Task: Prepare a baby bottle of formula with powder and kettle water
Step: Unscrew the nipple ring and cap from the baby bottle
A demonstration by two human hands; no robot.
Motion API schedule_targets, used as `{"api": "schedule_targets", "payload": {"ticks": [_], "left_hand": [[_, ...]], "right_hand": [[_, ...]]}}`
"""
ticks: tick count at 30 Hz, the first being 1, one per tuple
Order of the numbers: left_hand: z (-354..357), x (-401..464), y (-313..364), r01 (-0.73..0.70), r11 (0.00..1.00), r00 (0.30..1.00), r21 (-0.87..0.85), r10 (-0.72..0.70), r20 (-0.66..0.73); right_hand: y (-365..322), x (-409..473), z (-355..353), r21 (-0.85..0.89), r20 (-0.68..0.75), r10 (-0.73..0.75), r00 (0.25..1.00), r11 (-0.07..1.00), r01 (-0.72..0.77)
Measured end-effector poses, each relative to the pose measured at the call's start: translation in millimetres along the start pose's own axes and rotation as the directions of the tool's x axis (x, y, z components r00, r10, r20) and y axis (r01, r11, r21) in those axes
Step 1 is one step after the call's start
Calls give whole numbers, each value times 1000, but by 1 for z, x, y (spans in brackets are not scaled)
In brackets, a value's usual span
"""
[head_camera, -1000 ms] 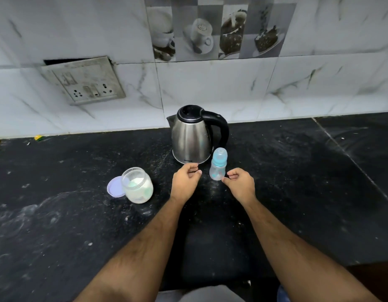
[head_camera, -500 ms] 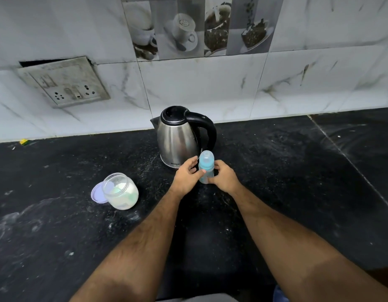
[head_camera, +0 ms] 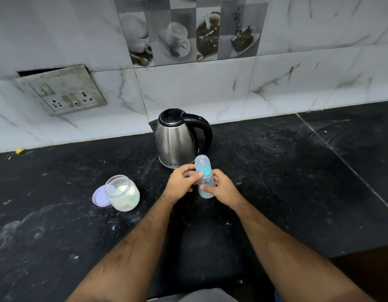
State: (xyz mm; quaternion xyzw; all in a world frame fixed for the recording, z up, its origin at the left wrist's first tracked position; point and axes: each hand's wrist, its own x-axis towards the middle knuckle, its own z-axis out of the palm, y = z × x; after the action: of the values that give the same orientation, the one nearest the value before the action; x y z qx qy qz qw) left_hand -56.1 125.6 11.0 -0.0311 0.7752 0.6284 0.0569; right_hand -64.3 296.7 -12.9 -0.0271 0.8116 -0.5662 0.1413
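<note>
A small clear baby bottle (head_camera: 205, 188) with a blue collar and clear cap is held slightly tilted above the black counter (head_camera: 286, 171), just in front of the steel kettle (head_camera: 177, 140). My right hand (head_camera: 223, 188) grips the bottle's body from the right. My left hand (head_camera: 182, 184) pinches the bottle near its blue collar with thumb and fingers. An open clear jar of white powder (head_camera: 124, 192) stands to the left, its purple lid (head_camera: 99, 196) lying beside it.
The kettle has a black lid and a black handle facing right. A tilted wall socket plate (head_camera: 62, 90) hangs on the marble-tiled wall at left. A seam crosses the counter at far right.
Both hands closed on the bottle and lifted it off the counter toward me. The camera view shifted slightly.
</note>
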Motion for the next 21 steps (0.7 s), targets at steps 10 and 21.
{"api": "schedule_targets", "payload": {"ticks": [10, 21], "left_hand": [[-17, -23, 16, 82, 980, 973, -183, -39, 228], [-31, -44, 22, 77, 967, 976, -243, -23, 218]], "right_hand": [[-7, -54, 12, 242, 244, 65, 968, 962, -126], [-31, -74, 29, 158, 260, 53, 964, 983, -96]]}}
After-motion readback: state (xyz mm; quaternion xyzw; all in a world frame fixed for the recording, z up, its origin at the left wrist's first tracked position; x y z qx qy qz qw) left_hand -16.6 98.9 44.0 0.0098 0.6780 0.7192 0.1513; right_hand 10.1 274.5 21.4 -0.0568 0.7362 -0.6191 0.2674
